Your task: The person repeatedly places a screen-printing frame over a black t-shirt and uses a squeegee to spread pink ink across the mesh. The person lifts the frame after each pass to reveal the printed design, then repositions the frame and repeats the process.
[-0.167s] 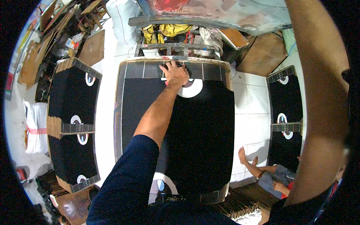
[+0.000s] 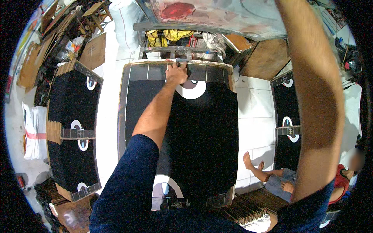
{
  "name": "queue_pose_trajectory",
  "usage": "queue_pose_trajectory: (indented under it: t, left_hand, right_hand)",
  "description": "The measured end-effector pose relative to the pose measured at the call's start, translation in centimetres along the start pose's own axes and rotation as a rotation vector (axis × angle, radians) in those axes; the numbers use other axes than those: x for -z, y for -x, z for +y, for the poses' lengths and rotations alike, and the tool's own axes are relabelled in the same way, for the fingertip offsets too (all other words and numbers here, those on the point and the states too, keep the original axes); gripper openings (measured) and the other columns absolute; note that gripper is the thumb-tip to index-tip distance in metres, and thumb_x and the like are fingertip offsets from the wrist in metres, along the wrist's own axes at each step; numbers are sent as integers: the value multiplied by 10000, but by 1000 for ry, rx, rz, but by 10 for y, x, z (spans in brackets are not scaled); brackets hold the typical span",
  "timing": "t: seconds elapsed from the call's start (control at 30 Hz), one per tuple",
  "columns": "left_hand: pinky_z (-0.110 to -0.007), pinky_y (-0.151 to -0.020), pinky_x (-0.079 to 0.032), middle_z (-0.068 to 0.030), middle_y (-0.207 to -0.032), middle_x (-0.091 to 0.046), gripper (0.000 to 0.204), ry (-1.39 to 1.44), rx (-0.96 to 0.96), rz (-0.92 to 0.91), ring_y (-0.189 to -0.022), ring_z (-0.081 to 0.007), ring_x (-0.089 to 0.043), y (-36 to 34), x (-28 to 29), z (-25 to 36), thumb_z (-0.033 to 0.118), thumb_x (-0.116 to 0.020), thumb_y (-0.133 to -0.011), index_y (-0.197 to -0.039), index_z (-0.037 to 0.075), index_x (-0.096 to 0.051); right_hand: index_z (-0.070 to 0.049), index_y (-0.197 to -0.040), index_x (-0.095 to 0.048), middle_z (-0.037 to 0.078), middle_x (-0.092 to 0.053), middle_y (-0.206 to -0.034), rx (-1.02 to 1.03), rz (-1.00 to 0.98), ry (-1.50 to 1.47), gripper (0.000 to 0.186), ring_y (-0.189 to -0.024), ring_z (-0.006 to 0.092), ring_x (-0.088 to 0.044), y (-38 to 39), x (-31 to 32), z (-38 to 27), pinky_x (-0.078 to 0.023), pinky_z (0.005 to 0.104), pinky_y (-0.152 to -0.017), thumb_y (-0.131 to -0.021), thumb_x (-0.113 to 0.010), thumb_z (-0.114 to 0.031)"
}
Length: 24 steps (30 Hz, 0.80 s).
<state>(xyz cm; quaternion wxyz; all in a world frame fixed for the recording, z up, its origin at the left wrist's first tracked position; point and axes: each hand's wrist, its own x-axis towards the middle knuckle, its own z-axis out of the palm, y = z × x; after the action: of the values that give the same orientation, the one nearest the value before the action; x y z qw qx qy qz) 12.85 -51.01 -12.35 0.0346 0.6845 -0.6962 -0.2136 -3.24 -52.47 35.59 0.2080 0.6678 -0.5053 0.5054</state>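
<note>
In the middle lies a black fabric panel printed with white and grey eye shapes, on a board with worn edges. My left hand rests palm down on its far grey strip, fingers apart and bent at the edge, beside a white ring print. My right arm is raised along the right side, and its hand lies beyond the top of the picture. At the far end stands a large framed screen, tilted up and stained red and grey.
Stacked boards with similar black panels stand left and right. A person in red with grey shorts sits at right, bare feet toward the board. Yellow and pale cloths lie beyond it. Corrugated sheets are stacked near me.
My raised right arm has swung leftward in the picture. The whole view has shifted slightly, bringing more of the seated person into sight. My left hand stays at the panel's far edge.
</note>
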Motion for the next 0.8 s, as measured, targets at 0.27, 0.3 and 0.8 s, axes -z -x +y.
queue_pose_trajectory:
  t: [0.27,0.3,0.8]
  left_hand:
    - [-461,-1073,-489,-186,-1355,-603,535,1559,-275,834,-1280,-285,-597,251,96,11,380,-456,-1119,-1507,12,-434]
    - [-464,-1048,-502,-158,-1346,-592,552,1728,-236,774,-1240,-279,-608,295,106,20,430,-458,-1110,-1487,27,-432]
    - [-453,-941,-506,-157,-1183,-624,557,1087,663,409,-1022,-292,-651,394,-72,-73,315,-817,-908,-1275,-12,-556]
  right_hand:
    - [-63,-1087,-642,181,-691,-1097,89,61,-154,243,-1051,383,-682,202,64,-25,-546,463,-909,-872,-723,-140]
    - [-83,-1133,-654,164,-699,-1146,109,168,-318,255,-1089,374,-681,232,62,-33,-544,446,-929,-886,-719,-82]
    - [-79,-1161,-658,160,-656,-1148,38,-809,-327,359,-1127,406,-601,423,-71,17,-495,511,-951,-809,-690,-17]
